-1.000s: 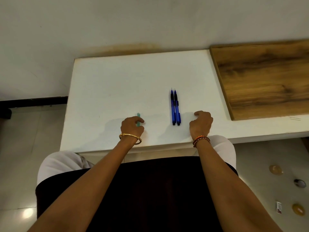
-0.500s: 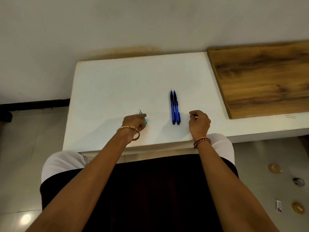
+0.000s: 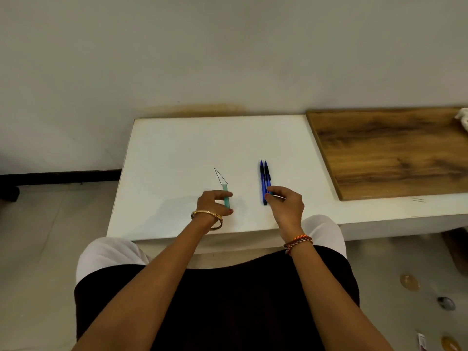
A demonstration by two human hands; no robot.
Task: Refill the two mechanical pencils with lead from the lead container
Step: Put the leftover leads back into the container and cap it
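Lead container (image 3: 227,196): I see a slim teal tube on the white table, well left of the pencils, its far end open toward the wall
Leads (image 3: 219,176): two thin dark sticks poke out of the tube's far end and spread apart in a narrow V over the tabletop
Left hand (image 3: 214,202): I have it curled round the near part of the tube, thumb and fingers pinching it; a gold bangle (image 3: 207,217) sits on the wrist
Mechanical pencils (image 3: 264,179): two blue ones lie side by side, touching, tips pointing at the wall, near the middle of the table
Right hand (image 3: 285,203): fingers bent, fingertips at the near ends of the pencils and covering them; I cannot tell whether it grips a pencil or only touches; a small pale thing shows between the fingers, too small to name; a braided orange band (image 3: 298,241) is on the wrist
White table (image 3: 177,148): low, set against a pale wall (image 3: 228,51)
Wooden board (image 3: 390,150): lies on the table's right part, well apart from the pencils; a white object shows at its far right corner, cut by the edge
Floor (image 3: 38,236): pale tiles; a few small round things lie at lower right
Lap: dark cloth over white trousers fills the near view
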